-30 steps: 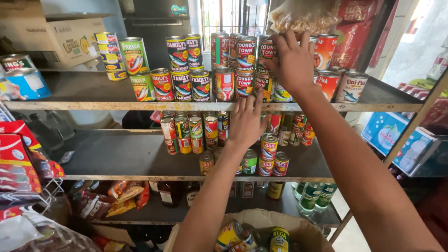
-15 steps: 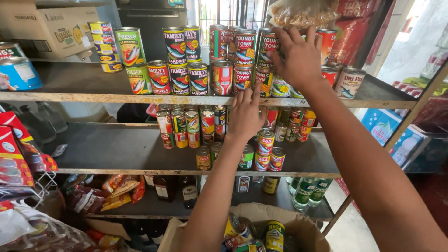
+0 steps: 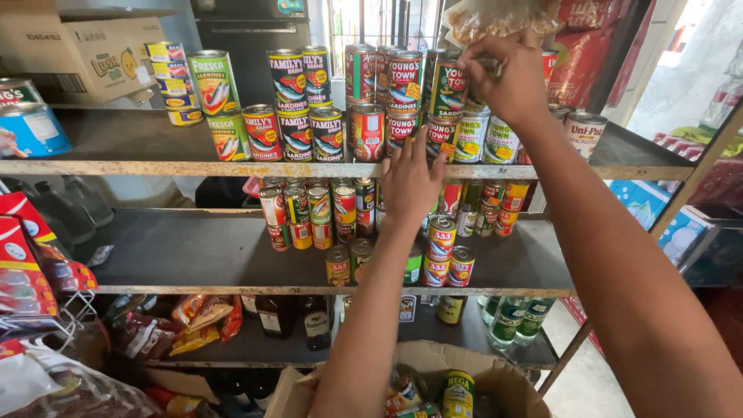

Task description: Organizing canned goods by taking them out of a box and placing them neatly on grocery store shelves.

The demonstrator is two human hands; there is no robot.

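Observation:
Many tin cans of fish stand in stacked rows on the top metal shelf. My right hand reaches up to the upper row, its fingers curled over the top of a green-labelled can. My left hand is spread flat in front of the shelf edge, with its fingertips touching a red-labelled can in the lower row. Smaller cans are stacked on the middle shelf, just behind and below my left wrist.
An open cardboard box with several cans in it sits below my arms. Dark bottles and green bottles stand on the bottom shelf. Snack packets hang at the left. A cardboard carton sits at the top left.
My right hand has closed in over the top of the stacked can. My left hand has stayed flat at the shelf edge, fingertips now on the lower row of cans.

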